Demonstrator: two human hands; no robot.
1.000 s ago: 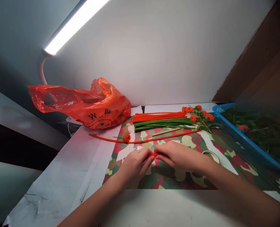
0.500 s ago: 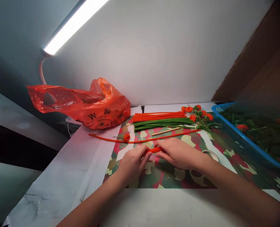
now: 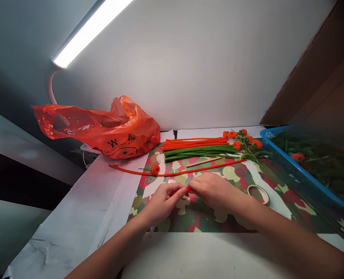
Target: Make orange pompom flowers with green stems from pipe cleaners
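Both of my hands meet over the camouflage-patterned mat, pinching a coiled orange pipe cleaner (image 3: 188, 189) between them. My left hand (image 3: 165, 200) is closed around its left part, thumb on top. At its right end the fingers of my right hand (image 3: 211, 190) are closed on it; most of the coil is hidden by fingers. Just beyond my hands lies a long orange pipe cleaner (image 3: 186, 172), stretched sideways. A small orange pompom flower (image 3: 155, 169) with a thin wire stem rests against it. Behind is a thin wooden stick (image 3: 203, 161).
Bundles of orange pipe cleaners (image 3: 195, 143) and green pipe cleaners (image 3: 197, 152) lie at the back. Beside them is an orange flower spray (image 3: 247, 143). A roll of tape (image 3: 258, 194) sits by my right forearm. A red plastic bag (image 3: 125, 135) stands left, a blue basket (image 3: 308, 170) right.
My hands have drawn closer together, covering more of the orange coil. My right hand has turned, with its fingers now curled over the coil's end. The tape roll shows more fully.
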